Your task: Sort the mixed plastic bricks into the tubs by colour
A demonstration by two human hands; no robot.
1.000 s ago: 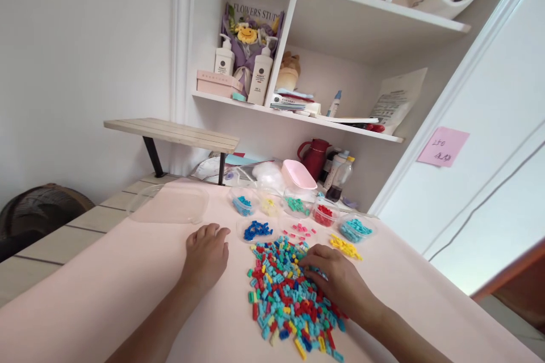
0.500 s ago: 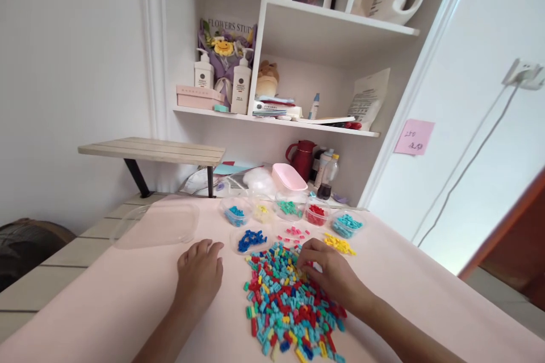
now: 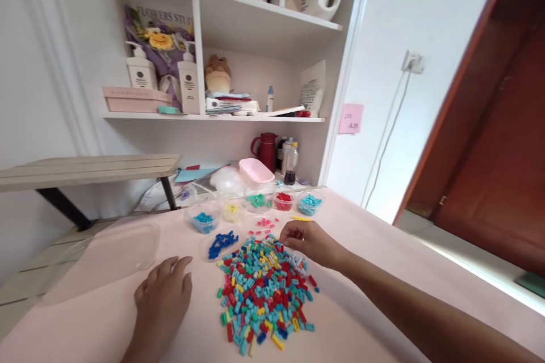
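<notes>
Right hand [image 3: 309, 244] lifted off brick pile [image 3: 264, 289], fingertips pinched; left hand [image 3: 164, 298] flat, released; bouquet [image 3: 159, 39] reads "FLOWERS STUD".

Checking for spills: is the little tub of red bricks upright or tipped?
Upright: the tub of red bricks stands on the table, open top up, bricks inside.

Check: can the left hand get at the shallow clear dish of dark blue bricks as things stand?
Probably yes. The left hand lies flat on the pink tabletop, and the shallow clear dish of dark blue bricks sits just ahead with bare table between. The right hand is off to the side.
</notes>
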